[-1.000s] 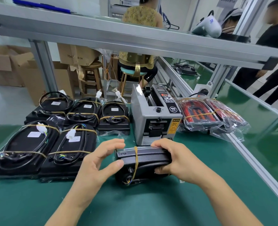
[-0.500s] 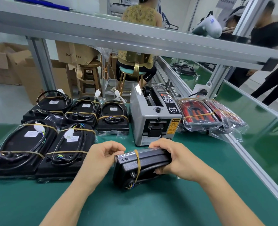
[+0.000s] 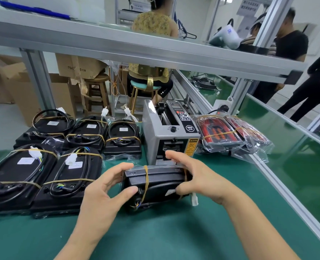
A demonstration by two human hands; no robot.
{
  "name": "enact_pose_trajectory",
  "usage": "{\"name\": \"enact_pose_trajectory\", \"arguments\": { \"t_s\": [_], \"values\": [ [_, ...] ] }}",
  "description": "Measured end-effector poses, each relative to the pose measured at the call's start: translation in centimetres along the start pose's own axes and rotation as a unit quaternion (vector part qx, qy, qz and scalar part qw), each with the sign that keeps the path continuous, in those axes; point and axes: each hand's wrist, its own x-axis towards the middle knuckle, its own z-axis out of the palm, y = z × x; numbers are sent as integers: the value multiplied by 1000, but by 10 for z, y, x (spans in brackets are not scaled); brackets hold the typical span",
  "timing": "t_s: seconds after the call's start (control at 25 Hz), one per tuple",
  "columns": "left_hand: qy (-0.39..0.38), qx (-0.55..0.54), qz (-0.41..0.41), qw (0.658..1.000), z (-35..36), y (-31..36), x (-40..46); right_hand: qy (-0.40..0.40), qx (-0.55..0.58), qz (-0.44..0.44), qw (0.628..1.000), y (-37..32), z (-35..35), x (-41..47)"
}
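Note:
A black plastic unit [image 3: 161,182] with a cable tucked under it stands on edge on the green mat, bound by a tan rubber band [image 3: 146,182]. My left hand [image 3: 106,192] holds its left end, thumb on the front face and fingers curled at the top corner. My right hand [image 3: 198,177] grips the right end, fingers over the top edge and thumb underneath. A white connector [image 3: 194,200] hangs below my right hand.
A grey tape dispenser [image 3: 171,132] stands right behind the unit. Several banded black units [image 3: 22,171] lie to the left. Bagged red units [image 3: 228,136] lie at the right by the aluminium rail [image 3: 286,194]. A shelf beam [image 3: 136,51] runs overhead. People stand and sit beyond.
My left hand went from a closed pinch at the unit's left corner to a wider hold with thumb and fingers spread. The white connector now hangs out at the right.

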Motion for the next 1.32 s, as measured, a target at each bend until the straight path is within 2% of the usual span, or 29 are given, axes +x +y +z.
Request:
{"name": "enact_pose_trajectory", "arguments": {
  "t_s": [0.08, 0.16, 0.28, 0.72, 1.0, 1.08, 1.32],
  "values": [
    [25, 12, 12, 1000, -2, -5, 0, 108, 83, 25, 990, 3, -4, 6],
    [35, 7, 6, 999, -4, -9, 0, 244, 147, 68, 956, 5, -3, 18],
    [29, 8, 10, 1000, -5, -11, 1, 321, 187, 116, 921, 6, 6, 36],
    [29, -18, 21, 999, -5, -14, 5, 426, 226, 208, 851, 0, 21, 68],
    [31, -13, 20, 999, -4, -13, 3, 419, 396, 221, 787, -15, 24, 69],
    [42, -13, 16, 999, -1, -11, 2, 391, 412, 203, 798, -25, 21, 49],
    [85, 11, 29, 996, 27, -1, -11, 232, 290, 14, 928, -53, 50, -14]
  ]
}}
